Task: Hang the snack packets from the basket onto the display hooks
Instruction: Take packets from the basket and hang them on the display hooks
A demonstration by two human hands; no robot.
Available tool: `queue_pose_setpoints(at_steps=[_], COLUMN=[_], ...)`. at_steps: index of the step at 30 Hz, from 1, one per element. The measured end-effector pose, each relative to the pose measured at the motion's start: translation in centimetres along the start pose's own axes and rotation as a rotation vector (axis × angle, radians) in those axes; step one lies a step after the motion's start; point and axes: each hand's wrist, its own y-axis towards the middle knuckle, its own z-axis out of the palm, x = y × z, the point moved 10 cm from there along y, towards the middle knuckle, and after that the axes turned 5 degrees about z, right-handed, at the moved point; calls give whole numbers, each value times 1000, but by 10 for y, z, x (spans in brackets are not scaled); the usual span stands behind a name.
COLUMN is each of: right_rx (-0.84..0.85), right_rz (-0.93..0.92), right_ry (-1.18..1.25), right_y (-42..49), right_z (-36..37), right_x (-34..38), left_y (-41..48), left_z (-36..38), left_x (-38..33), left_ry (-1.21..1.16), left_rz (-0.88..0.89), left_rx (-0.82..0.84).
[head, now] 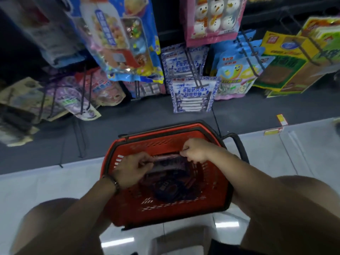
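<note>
Both forearms fill my lower view, the left wrist wearing a dark beaded bracelet. My left hand and right hand each pinch an end of a purple snack packet, held just above the red plastic lattice basket on the pale floor; its print is too blurred to read. Dark packets lie inside. Beyond, a blue-white bag hangs on wire display hooks, reading 老酸奶风味.

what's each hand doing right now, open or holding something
Left hand: closed on the left end of a purple snack packet over the red basket.
Right hand: closed, pinching the same packet's right end.
</note>
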Motion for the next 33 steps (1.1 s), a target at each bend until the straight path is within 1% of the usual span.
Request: queue_pose_setpoints(at_steps=[2,4,5,7,10,12,13,17,20,23,25,26,28,29,31,33], right_rx=[84,77,47,-9,-50,-92,-110,-117,-122,-229,-347,-419,-523,-556,-590,-553], right_rz=[73,155,178,172,121,129,159,308,324,308,309,338,370,344,285,214], right_ry=[-17,95,172,301,407,520,587,795,909,1018,1103,1126,1097,1051,944,976], right_y=[12,25,32,49,78,91,99,127,128,111,89,75,52,40,20,-2], right_z=[27,42,49,68,105,118,121,131,133,135,134,131,123,113,94,80], right_x=[-11,-24,-28,-33,-29,-22,-22,-33,-37,-43,-53,-62,-82,-85,-86,-78], left_y=[-16,-24,-25,-24,-23,-24,-23,-16,-13,-12,-9,-9,-11,-12,-20,-28], left_z=[5,11,15,23,39,48,52,58,62,61,55,50,37,31,21,18], left_x=[22,30,35,35,34,38,41,58,66,65,61,61,60,58,51,43], left_ry=[2,41,52,43,17,-6,-38,-123,-126,-50,-25,-34,-57,-64,-58,-65], left_rz=[-26,-73,-99,-93,-51,-26,-20,-93,-161,-195,-194,-199,-206,-195,-178,-170], left_rx=[-4,72,114,187,269,288,279,239,263,279,250,232,162,111,33,3])
